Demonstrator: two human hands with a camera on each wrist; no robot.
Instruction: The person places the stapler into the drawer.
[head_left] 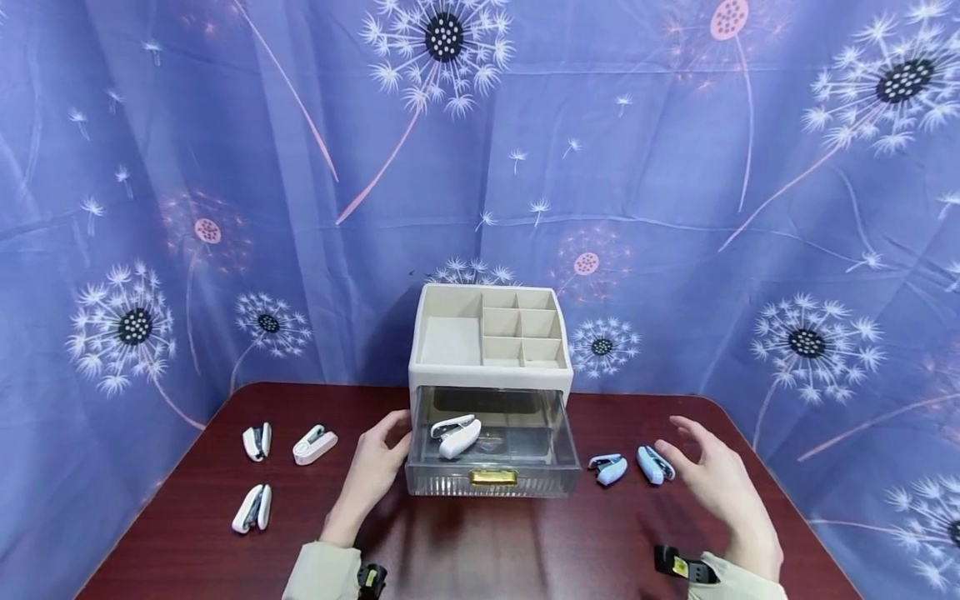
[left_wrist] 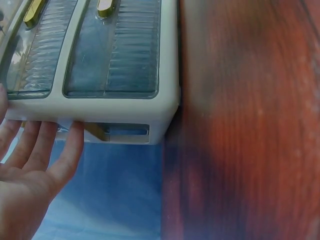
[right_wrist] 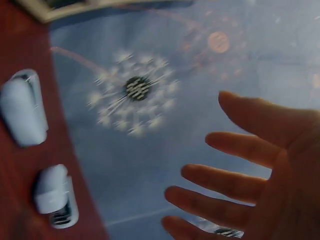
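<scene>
My left hand [head_left: 377,467] rests its fingers against the left side of a white desktop organizer [head_left: 491,377]; in the left wrist view, fairly straight fingers [left_wrist: 67,152] touch its side wall. Its clear top drawer [head_left: 525,482] with a gold handle is pulled out, and a white stapler [head_left: 459,437] lies inside. Over the table's right side, my right hand [head_left: 716,479] hovers with spread fingers, holding nothing. Nearest to it is a light blue stapler [head_left: 655,465]; a second blue stapler [head_left: 608,469] lies between that one and the drawer. Both also show in the right wrist view.
On the dark red table's left lie two white staplers [head_left: 257,442] and a pale pink stapler [head_left: 314,445]. Small compartments [head_left: 521,325] top the organizer. A blue dandelion-print curtain [head_left: 315,208] hangs behind the table [head_left: 480,550].
</scene>
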